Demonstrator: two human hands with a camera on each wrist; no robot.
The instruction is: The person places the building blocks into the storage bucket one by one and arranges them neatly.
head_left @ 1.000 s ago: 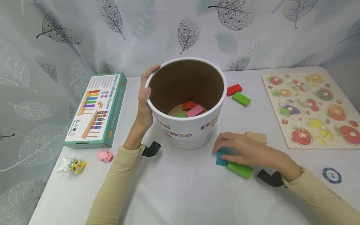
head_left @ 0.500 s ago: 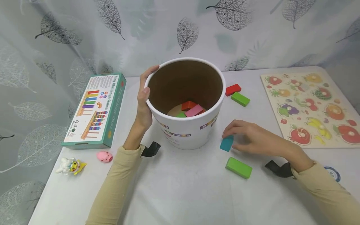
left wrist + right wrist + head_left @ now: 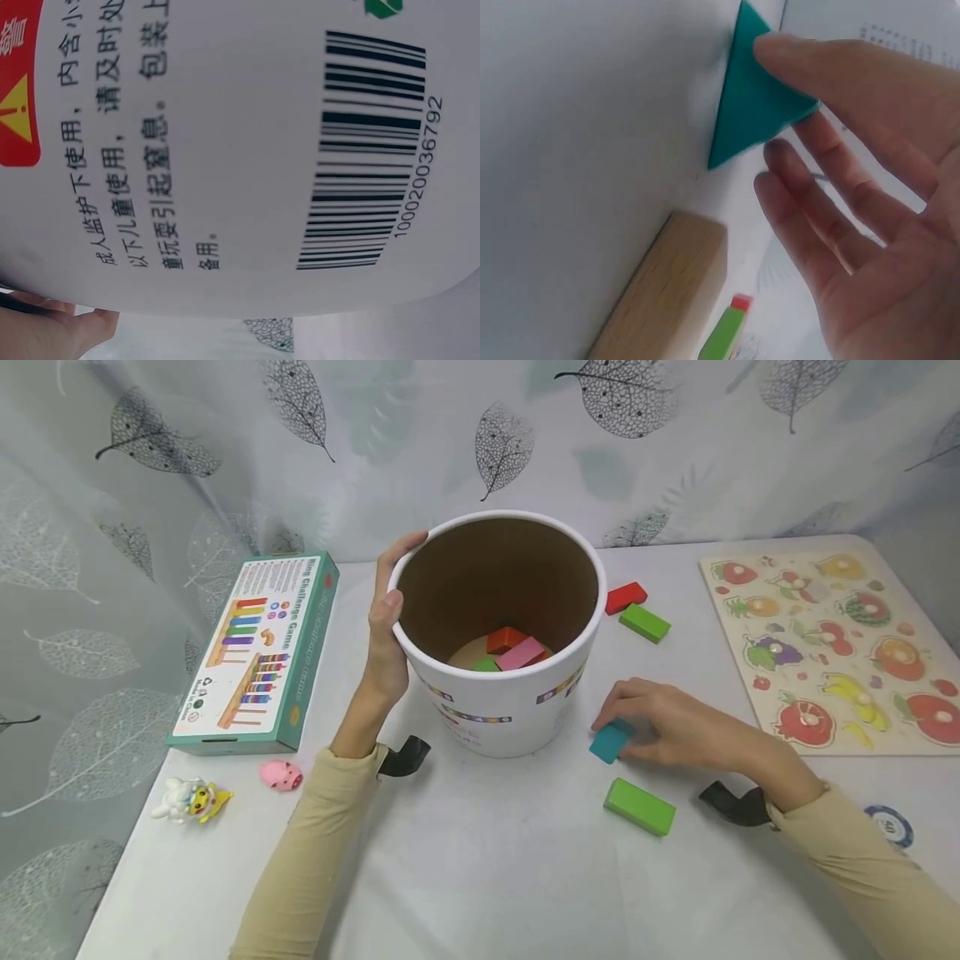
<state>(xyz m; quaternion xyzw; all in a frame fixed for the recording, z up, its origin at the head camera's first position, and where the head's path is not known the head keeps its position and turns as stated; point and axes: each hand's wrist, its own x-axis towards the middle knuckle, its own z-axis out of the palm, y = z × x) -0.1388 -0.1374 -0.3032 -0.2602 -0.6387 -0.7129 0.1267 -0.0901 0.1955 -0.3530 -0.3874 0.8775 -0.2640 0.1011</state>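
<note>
My left hand [image 3: 387, 643] grips the rim of a large white bucket [image 3: 495, 714] at its left side. Its printed wall with a barcode [image 3: 364, 150] fills most of the left wrist view. Inside the bucket lie red blocks, a pink block [image 3: 521, 653] and a green one [image 3: 486, 666]. To the right of the bucket, my right hand [image 3: 667, 727] pinches a teal triangular block [image 3: 754, 112] between thumb and fingers, low at the table. Nearer the front lies a green block [image 3: 640, 807]. A plain wooden block [image 3: 667, 292] shows beside the hand in the right wrist view.
Behind the bucket's right side lie a red block [image 3: 626, 598] and another green block [image 3: 645, 623]. A fruit puzzle board [image 3: 832, 643] is at right, near a poker chip [image 3: 888, 825]. At left are a game box [image 3: 251, 652], a pink pig [image 3: 281, 775] and a small figurine [image 3: 191, 800].
My right hand has drawn the teal block away from the front green block, toward the back, and turned it. The wooden block is now hidden behind that hand in the head view. My left hand stays put.
</note>
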